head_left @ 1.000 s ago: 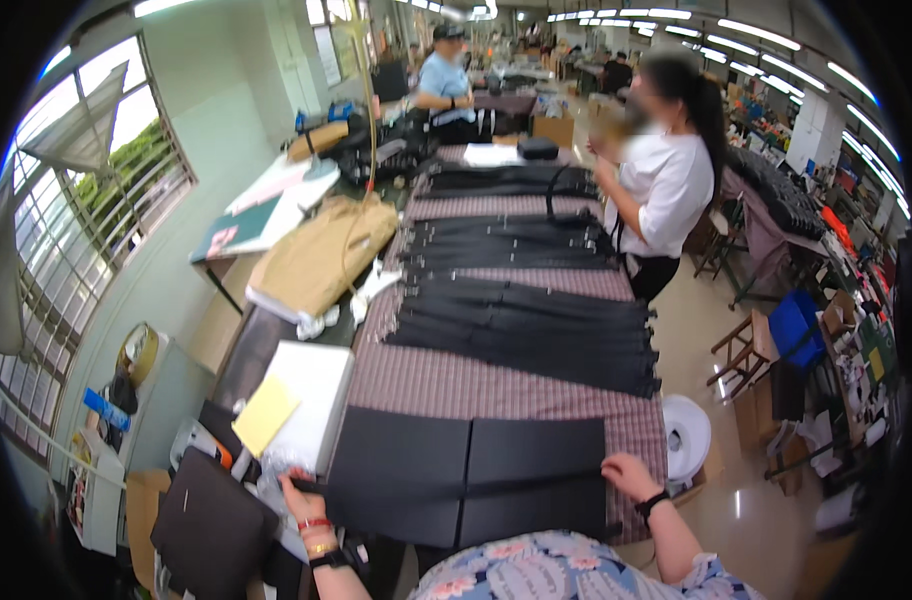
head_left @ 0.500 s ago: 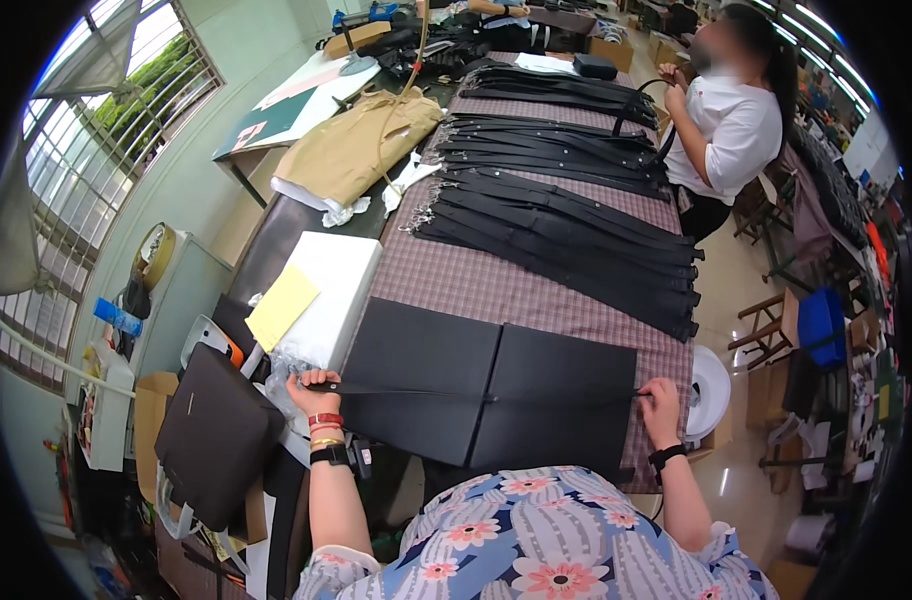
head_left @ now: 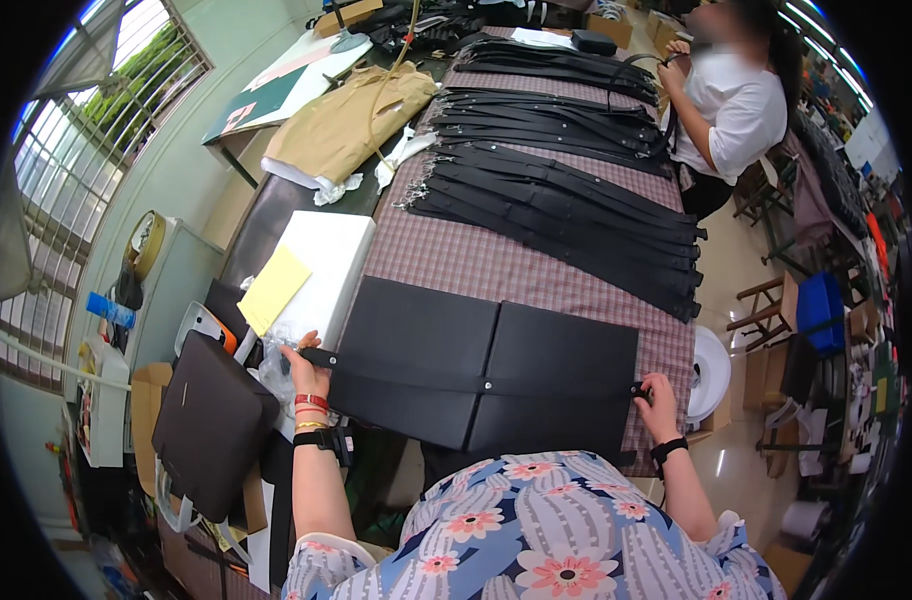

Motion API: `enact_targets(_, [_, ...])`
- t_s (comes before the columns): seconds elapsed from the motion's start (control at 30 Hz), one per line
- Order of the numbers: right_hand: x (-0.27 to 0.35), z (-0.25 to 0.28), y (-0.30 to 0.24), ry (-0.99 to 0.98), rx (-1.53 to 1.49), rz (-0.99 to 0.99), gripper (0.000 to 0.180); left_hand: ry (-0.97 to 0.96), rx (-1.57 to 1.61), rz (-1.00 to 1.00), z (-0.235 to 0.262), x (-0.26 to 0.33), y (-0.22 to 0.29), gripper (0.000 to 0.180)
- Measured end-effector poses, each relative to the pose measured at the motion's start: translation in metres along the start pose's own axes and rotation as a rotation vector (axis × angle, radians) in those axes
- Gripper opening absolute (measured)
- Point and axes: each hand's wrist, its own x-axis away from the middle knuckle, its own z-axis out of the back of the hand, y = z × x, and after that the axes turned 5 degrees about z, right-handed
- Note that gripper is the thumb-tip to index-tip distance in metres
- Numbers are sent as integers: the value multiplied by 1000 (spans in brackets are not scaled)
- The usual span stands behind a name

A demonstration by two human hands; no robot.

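A long black strap [head_left: 536,387] with metal snaps stretches between my two hands, its broad face showing. My left hand [head_left: 309,370] is closed on its left end, beside a snap. Gripping the opposite end with bent fingers is my right hand [head_left: 658,402], at the right edge of the black boards. Beneath the strap, two flat black boards, a left board [head_left: 416,325] and a right board [head_left: 566,345], lie side by side on a checked cloth [head_left: 496,265]. Whether the strap touches them all along I cannot tell.
Rows of black straps [head_left: 556,220] with metal clasps lie across the table beyond. A white block [head_left: 331,260] with a yellow sheet [head_left: 276,290] stands at left, above a dark bag [head_left: 211,430]. A co-worker [head_left: 736,110] at the far right handles a strap.
The strap has turned from nearly edge-on to its broad face, showing a snap near its middle. My left hand has shifted slightly, its fingers less curled. The whole view has shifted a little.
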Motion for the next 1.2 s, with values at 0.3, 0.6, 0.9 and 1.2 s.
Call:
enact_targets(0.3, [2,-4,4,25,14,-24,46,528,-1133,-770,5,8,-32,56])
enact_targets(0.6, [0,-12,-6,110,-80,-78,51,-713,-1459,-922,-107,141,-130,61])
enact_targets(0.9, [-3,-15,-24,130,-121,-65,45,-657,-1396,-919,-119,113,-123,42])
enact_targets(1.2, [-37,-46,-35,224,-113,81,27,-617,-1340,-827,-98,94,-127,40])
